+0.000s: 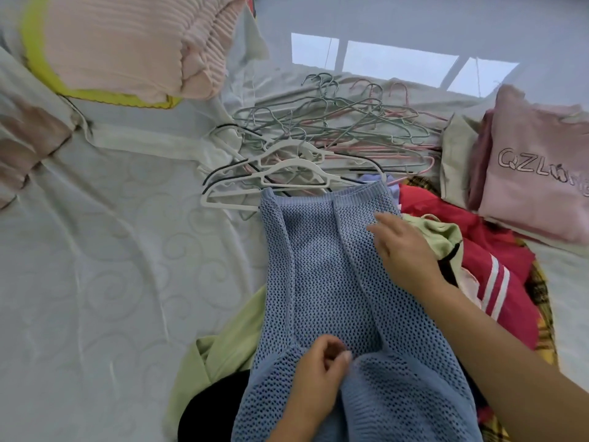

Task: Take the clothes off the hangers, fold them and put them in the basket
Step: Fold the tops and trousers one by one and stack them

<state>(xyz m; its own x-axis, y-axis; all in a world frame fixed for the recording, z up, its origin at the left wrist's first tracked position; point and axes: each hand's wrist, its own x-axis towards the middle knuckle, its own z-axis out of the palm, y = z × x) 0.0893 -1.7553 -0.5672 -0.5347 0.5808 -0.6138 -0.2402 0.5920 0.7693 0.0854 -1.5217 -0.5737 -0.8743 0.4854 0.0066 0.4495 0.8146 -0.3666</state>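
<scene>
Far left corner of bed (111,282): yellow-green basket (35,52), with a folded pink pleated garment (127,46) piled on top and overhanging its rim. Left edge: a dull pink cloth (25,138), cut off by the frame.

Near edge, left of centre: pale green garment (229,339), crumpled and partly under the blue knit. A black item sits below it, can't tell what.

Centre, far side: loose heap of wire hangers (350,119), green and pink, all bare. Just in front of them are a few white hangers (287,173), also bare.

Centre: blue knit top (318,266) spread flat, running from the near edge up to the white hangers. Its ribbed end overlaps the nearest one. Not in the basket, well apart from it.

Left hand (315,378): near end of the knit, fingers curled, gripping a fold of it.

Right hand (404,247): fingers straight, flat on the knit's right edge, pressing, gripping nothing.

Right of the knit: jumbled heap with a red garment (497,282) with white stripes on top, plus a second pale green piece under the right wrist.

Right edge: folded pink sweatshirt (535,186) with outlined letters, on a short stack.
</scene>
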